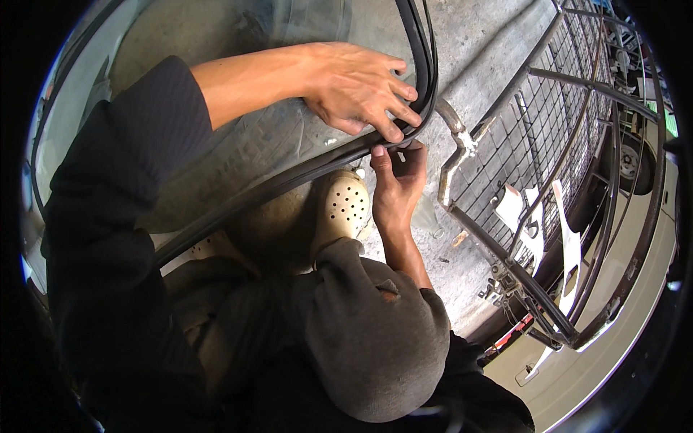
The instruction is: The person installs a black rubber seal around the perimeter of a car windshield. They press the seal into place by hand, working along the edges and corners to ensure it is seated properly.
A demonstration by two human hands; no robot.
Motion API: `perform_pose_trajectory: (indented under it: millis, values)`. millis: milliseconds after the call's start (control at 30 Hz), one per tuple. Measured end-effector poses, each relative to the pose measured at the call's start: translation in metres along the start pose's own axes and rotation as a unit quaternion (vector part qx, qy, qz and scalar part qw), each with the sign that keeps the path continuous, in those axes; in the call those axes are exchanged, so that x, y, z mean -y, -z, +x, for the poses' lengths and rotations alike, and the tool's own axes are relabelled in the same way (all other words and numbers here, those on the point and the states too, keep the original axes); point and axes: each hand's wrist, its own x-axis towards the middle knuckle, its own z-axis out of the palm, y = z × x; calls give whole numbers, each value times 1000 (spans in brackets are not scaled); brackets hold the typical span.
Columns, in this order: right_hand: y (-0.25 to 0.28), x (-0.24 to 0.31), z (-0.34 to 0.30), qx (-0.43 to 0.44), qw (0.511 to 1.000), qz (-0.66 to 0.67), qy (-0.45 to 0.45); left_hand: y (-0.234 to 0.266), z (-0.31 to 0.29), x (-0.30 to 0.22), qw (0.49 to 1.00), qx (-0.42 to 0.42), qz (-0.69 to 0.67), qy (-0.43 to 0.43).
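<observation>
A large curved pane of glass (253, 155), like a vehicle windshield, is edged with a black rubber seal (303, 166). From the left, my left hand (354, 83) reaches over the glass. Its fingers are spread, and the fingertips touch the seal at the rounded corner. Just below that corner, my right hand (398, 180) pinches the seal, thumb on the near side and fingers curled around its outer edge. Some of the right fingertips are hidden behind the rubber.
A bent metal-tube frame with wire mesh (556, 144) stands to the right, with white curved pieces (569, 238) by it. Beyond lies a cream vehicle panel (577, 368). A clear bottle (427, 216) lies on the concrete floor (462, 289). My perforated cream clog (345, 206) is beneath the seal.
</observation>
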Motion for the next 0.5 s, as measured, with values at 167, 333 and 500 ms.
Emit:
perform_pose_trajectory:
  millis: [167, 333, 500]
  values:
    - [-5, 7, -2, 34, 999, 28, -20, -1, 5, 5, 1000, 1, -25, -7]
    - [-4, 0, -1, 64, 997, 41, 4, -2, 2, 4, 999, -37, -10, -11]
    - [-6, 4, -2, 70, 998, 2, 0, 6, 0, 0, 999, -11, 33, -3]
